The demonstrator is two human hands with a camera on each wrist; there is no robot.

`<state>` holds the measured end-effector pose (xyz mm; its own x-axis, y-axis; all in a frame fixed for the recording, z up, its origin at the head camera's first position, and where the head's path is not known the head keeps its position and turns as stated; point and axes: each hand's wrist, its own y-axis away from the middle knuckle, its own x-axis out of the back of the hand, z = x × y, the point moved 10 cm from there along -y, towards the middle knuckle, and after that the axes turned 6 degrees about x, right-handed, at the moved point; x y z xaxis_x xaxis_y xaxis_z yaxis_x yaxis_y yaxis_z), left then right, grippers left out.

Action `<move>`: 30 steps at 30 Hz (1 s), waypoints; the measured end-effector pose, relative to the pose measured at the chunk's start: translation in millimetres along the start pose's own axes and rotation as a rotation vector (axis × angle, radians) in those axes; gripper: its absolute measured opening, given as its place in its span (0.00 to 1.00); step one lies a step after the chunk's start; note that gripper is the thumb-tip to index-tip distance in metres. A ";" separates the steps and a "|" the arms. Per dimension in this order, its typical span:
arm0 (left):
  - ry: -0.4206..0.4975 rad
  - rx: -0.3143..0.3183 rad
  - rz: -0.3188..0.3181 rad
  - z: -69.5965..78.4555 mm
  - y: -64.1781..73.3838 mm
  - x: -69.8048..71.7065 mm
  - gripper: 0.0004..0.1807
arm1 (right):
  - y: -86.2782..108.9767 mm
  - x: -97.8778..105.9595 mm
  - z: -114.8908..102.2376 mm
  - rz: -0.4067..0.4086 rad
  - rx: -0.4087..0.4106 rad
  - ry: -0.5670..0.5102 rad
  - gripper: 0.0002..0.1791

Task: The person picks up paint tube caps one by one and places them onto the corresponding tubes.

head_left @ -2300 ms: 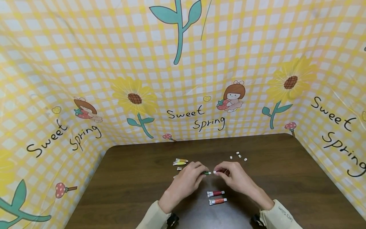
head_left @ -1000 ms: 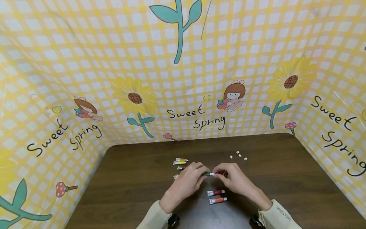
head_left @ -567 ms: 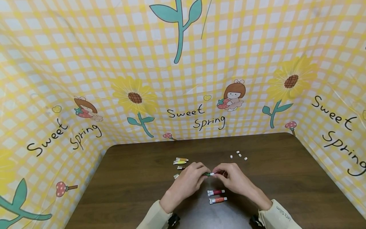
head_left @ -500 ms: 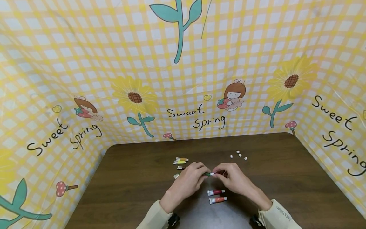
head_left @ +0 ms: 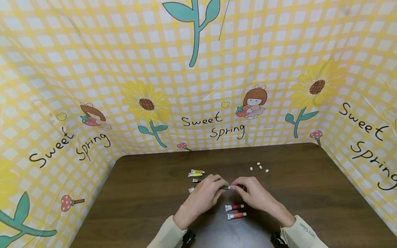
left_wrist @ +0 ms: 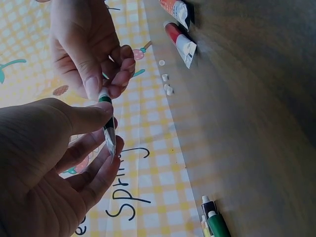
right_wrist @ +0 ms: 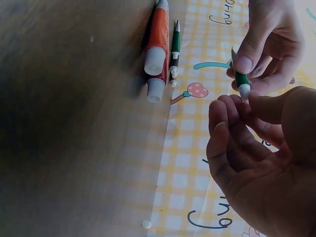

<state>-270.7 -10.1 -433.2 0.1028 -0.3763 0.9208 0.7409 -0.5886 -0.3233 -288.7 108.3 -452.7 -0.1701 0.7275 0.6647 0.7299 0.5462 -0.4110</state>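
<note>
Green tube (right_wrist: 241, 79), contents hidden

We see bench (head_left: 139, 193): dark brown wood grain, rounded far corners. Near middle, we find two capped tubes lying almost parallel: red tube (head_left: 234, 207), then orange tube (head_left: 237, 216) nearer us. Farther left: ochre tube (head_left: 197, 171) just beside yellow tube (head_left: 195, 175), then dark brown tube (head_left: 196, 180), then green tube (left_wrist: 217, 224), partly hidden from us. Four small white caps (head_left: 261, 167) scattered toward far right, well apart from tubes.
</note>
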 end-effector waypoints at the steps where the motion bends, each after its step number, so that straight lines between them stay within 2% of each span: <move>1: 0.002 0.000 0.000 -0.1 -0.1 0.1 0.08 | -0.1 -0.3 -0.1 -0.002 0.001 -0.001 0.07; 15: 0.000 0.002 0.001 -0.9 -1.6 1.7 0.08 | 0.0 -1.5 1.6 0.007 -0.007 -0.006 0.16; 20: 0.005 0.004 0.001 -1.6 -2.1 2.0 0.09 | 0.3 1.0 3.8 0.015 -0.030 -0.008 0.11; 24: 0.019 0.011 0.004 -3.3 -2.3 1.9 0.08 | 0.5 3.8 1.1 0.040 0.000 -0.010 0.03; 30: 0.035 0.029 0.000 -6.3 -1.5 0.8 0.08 | 1.3 6.0 -6.0 0.084 0.079 -0.009 0.07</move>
<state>-276.0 -14.0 -433.4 0.0802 -0.4016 0.9123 0.7597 -0.5679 -0.3168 -284.8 110.8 -445.5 -0.1164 0.7754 0.6206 0.6873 0.5139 -0.5133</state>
